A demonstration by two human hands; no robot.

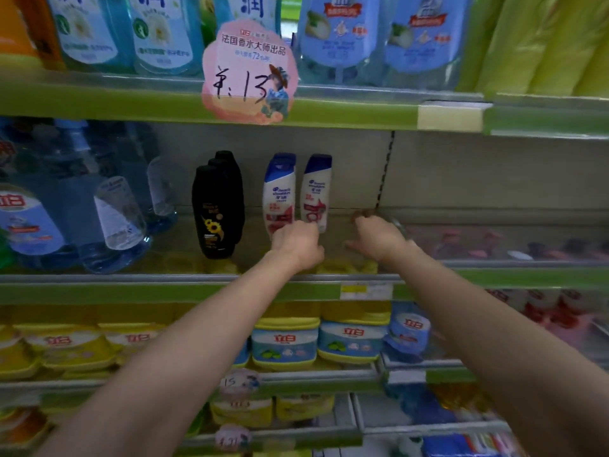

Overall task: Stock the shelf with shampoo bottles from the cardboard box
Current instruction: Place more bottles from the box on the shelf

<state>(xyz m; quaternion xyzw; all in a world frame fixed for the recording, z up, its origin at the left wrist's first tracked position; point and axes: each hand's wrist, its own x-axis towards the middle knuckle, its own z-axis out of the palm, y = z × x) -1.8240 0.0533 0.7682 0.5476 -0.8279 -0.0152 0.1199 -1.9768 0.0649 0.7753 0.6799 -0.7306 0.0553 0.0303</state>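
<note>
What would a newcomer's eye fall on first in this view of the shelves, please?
Probably the two bare arms reaching into the middle shelf, where the left hand is at the base of two white shampoo bottles with blue caps and the right hand rests on the shelf just right of them. Next comes the pink price tag, handwritten 13, on the shelf edge above, and the black bottles left of the white ones.

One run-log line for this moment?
left hand: at white shampoo bottles | right hand: on shelf, empty
</note>
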